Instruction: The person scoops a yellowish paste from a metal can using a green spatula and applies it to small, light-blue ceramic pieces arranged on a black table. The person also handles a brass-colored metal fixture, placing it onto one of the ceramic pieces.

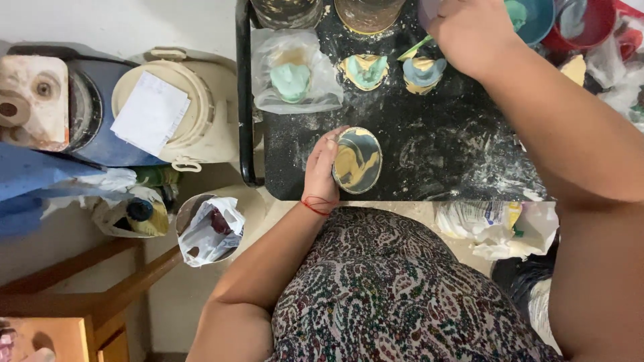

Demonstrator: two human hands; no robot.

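Left hand (322,167) cupped against marbled clay disc (357,160); right hand (469,30) far beyond, grip unclear

Your widest free room is the bare, dusty middle and right of the black tabletop (456,154), between the marbled disc (357,161) near the front edge and the row of clay lumps behind. That row blocks the back: a bagged green lump (290,82), a yellow-green lump (364,71) and a blue-yellow lump (422,72), with narrow gaps between them. Bowls (537,20) crowd the far right corner. A black rail (243,100) guards the left edge, with a white bucket (201,114) just beyond it.
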